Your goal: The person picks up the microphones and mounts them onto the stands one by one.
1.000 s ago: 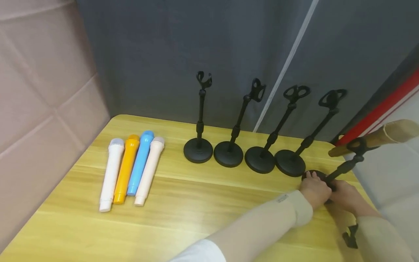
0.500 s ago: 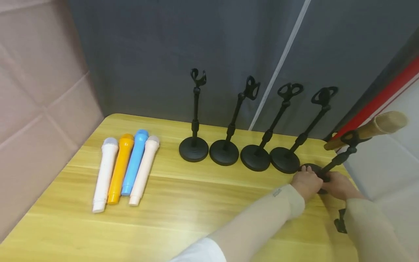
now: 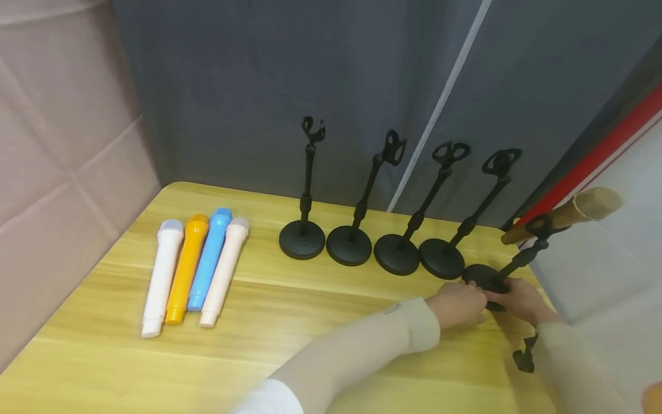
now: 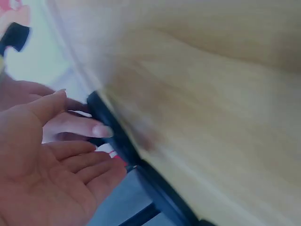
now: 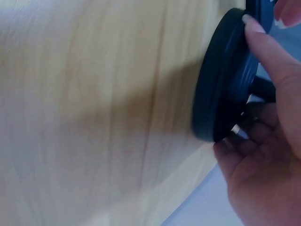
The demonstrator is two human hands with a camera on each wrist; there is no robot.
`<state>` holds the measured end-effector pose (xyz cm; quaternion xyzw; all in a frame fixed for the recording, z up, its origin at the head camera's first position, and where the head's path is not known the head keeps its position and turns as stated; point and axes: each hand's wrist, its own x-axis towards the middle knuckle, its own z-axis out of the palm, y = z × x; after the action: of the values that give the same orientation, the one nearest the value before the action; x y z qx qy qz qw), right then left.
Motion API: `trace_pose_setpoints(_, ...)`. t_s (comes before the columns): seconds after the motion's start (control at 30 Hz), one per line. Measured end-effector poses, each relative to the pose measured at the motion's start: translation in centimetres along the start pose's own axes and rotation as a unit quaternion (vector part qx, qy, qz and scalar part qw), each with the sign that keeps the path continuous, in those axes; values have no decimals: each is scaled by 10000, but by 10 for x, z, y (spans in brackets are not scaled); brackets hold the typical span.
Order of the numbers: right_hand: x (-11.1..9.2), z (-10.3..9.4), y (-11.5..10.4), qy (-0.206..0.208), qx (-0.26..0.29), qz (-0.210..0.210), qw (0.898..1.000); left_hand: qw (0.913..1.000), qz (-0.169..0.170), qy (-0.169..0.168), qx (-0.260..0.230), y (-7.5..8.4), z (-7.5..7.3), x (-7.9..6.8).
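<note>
I see the right hand [image 3: 523, 300] grasping the base of the rightmost black stand [image 3: 481, 275], near the right edge of the table [image 3: 331, 339]. I read the left hand [image 3: 457, 303] as released, fingers loosely extended just beside that base; whether they touch it I cannot tell. Four more stands [image 3: 395, 253] stand leftward, the microphones [image 3: 187, 267] well apart

In your head view the light is bright and even, with faint pale glare on the desk [image 3: 196, 368]. Your left wrist view is hazy and blurred; in the right one, a broad, soft shadow [image 5: 155, 117] lies beside the black base [image 5: 228, 89].
</note>
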<state>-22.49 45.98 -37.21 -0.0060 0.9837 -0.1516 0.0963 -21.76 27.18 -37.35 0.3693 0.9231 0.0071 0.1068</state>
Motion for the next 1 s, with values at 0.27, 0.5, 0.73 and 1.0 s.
trace_pose_setpoints(0.27,-15,-7,-27,-314,636,901,9934,9996,246,54,-154,-31,-10,-58)
trace_pose_setpoints(0.5,-40,-22,-59,-78,311,539,9980,9972,346,375,-554,-82,-40,-135)
trace_pose_setpoints(0.73,-56,-14,-85,-73,1074,335,9936,9755,-460,562,-2075,-143,-36,-214)
trace_pose_setpoints(1.0,-59,-5,-103,859,1429,47,9860,9390,-2052,1205,-2482,-186,-10,-279)
